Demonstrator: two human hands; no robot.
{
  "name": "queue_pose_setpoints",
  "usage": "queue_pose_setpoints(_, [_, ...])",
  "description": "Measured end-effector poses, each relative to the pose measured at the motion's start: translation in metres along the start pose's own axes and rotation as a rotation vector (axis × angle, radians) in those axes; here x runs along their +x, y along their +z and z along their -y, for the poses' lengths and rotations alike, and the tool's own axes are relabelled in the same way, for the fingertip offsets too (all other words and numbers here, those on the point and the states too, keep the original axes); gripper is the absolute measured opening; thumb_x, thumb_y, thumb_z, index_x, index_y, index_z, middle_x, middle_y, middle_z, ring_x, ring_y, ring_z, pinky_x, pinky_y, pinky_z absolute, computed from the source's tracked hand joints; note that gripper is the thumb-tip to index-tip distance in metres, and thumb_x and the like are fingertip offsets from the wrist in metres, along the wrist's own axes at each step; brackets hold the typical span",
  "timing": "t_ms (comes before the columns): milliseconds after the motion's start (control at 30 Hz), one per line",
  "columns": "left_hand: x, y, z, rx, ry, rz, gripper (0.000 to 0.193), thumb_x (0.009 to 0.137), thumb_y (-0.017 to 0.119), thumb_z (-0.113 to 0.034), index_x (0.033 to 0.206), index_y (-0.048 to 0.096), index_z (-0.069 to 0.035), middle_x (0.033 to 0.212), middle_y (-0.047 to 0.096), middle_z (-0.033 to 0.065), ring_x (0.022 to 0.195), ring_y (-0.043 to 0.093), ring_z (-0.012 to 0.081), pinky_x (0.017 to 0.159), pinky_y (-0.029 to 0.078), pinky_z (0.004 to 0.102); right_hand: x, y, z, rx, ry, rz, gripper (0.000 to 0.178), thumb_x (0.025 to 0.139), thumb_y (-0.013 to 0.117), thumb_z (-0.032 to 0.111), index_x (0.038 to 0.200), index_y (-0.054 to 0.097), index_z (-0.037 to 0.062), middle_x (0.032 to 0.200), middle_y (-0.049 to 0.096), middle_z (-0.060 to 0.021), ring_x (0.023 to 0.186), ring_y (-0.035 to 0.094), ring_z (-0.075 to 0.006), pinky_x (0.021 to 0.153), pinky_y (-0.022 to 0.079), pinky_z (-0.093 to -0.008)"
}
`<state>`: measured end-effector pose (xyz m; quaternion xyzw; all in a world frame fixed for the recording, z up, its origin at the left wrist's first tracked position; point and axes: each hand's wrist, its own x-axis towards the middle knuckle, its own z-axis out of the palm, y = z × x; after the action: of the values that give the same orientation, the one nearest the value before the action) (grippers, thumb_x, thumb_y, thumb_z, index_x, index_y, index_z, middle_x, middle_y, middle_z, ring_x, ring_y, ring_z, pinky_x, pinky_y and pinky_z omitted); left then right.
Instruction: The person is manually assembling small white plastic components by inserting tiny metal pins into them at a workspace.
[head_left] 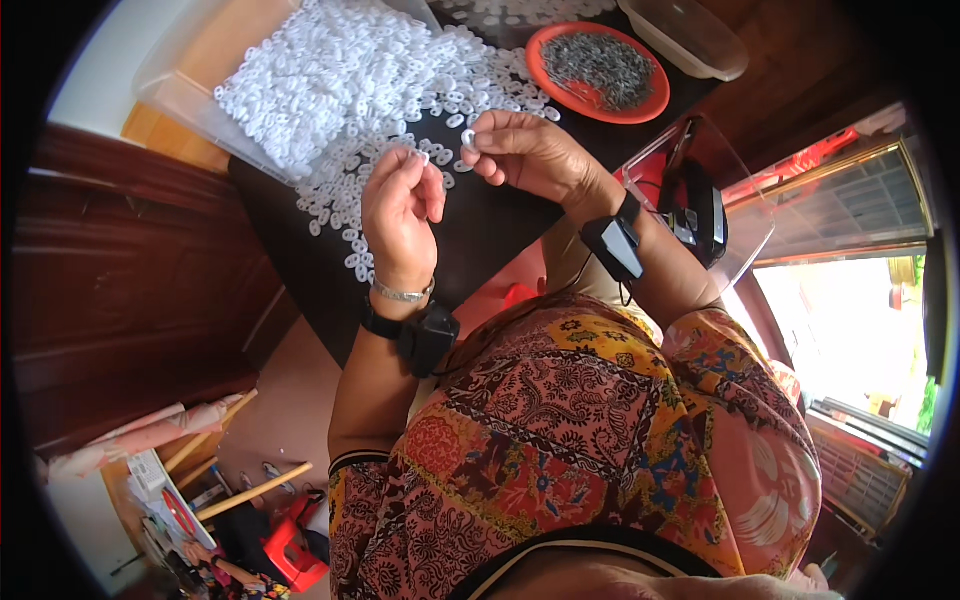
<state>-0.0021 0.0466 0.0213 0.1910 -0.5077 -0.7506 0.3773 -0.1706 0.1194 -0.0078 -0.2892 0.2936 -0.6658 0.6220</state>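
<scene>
My left hand (402, 215) is closed in a pinch above the dark table (478, 225), with a bit of white plastic (424, 157) showing at its fingertips. To its right, my right hand (535, 155) pinches a small white oval plastic piece (468, 139) between thumb and forefinger. The hands are a short gap apart. Beneath and beyond them lie many loose white oval pieces (345, 190) with small holes. They spread from a heap (330, 80) in a translucent plastic bin (165, 75) at the far left.
An orange plate (655, 105) of small grey metal parts (600, 70) sits at the far right, beside a translucent tub (690, 40). Near my right forearm, a clear container (750, 235) holds a black device (708, 215). Dark wooden panelling (130, 270) stands at the left.
</scene>
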Motion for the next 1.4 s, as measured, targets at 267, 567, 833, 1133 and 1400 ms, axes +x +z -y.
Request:
queue_pose_setpoints(267, [-0.001, 0.0, 0.0, 0.05, -0.011, 0.018, 0.019, 0.089, 0.046, -0.016, 0.073, 0.048, -0.005, 0.061, 0.048, 0.0016, 0.048, 0.038, 0.0078, 0.045, 0.029, 0.02, -0.004, 0.002, -0.012, 0.236, -0.003, 0.019, 0.013, 0.087, 0.058, 0.007, 0.099, 0.058, 0.0005, 0.086, 0.065, -0.0113, 0.07, 0.06, -0.0125, 0.062, 0.049, -0.0225])
queue_pose_setpoints(567, [-0.005, 0.004, 0.001, 0.267, -0.01, -0.022, 0.016, 0.087, 0.05, -0.014, 0.075, 0.053, -0.003, 0.062, 0.048, -0.0018, 0.05, 0.038, 0.0038, 0.045, 0.028, 0.0179, -0.012, 0.034, -0.005, -0.299, -0.242, -0.214, 0.015, 0.086, 0.061, 0.008, 0.1, 0.061, 0.0016, 0.085, 0.064, -0.0056, 0.07, 0.059, -0.0096, 0.064, 0.049, -0.0219])
queue_pose_setpoints(833, [-0.005, 0.006, 0.005, 0.349, -0.051, -0.033, 0.017, 0.088, 0.051, -0.013, 0.074, 0.053, -0.004, 0.063, 0.048, -0.0017, 0.05, 0.038, 0.003, 0.045, 0.029, 0.017, -0.011, 0.036, -0.009, -0.428, -0.351, -0.288, 0.016, 0.086, 0.061, 0.007, 0.101, 0.061, 0.0004, 0.085, 0.063, -0.0032, 0.071, 0.058, -0.0082, 0.066, 0.049, -0.0205])
queue_pose_setpoints(1133, [-0.006, 0.007, 0.008, 0.331, -0.061, -0.039, 0.016, 0.088, 0.051, -0.013, 0.074, 0.053, -0.004, 0.061, 0.046, -0.0024, 0.05, 0.037, 0.0033, 0.044, 0.029, 0.0178, -0.011, 0.036, -0.013, -0.489, -0.373, -0.304, 0.016, 0.086, 0.06, 0.007, 0.101, 0.062, 0.0009, 0.081, 0.062, -0.0014, 0.069, 0.057, -0.0066, 0.065, 0.048, -0.0192])
queue_pose_setpoints(1400, [-0.006, 0.005, 0.011, 0.403, -0.073, -0.027, 0.015, 0.086, 0.052, -0.012, 0.074, 0.054, -0.004, 0.062, 0.048, -0.0025, 0.051, 0.039, 0.0029, 0.044, 0.029, 0.0178, -0.012, 0.034, -0.012, -0.503, -0.342, -0.32, 0.016, 0.085, 0.061, 0.007, 0.1, 0.062, 0.0009, 0.081, 0.062, -0.0013, 0.069, 0.057, -0.0065, 0.064, 0.048, -0.0192])
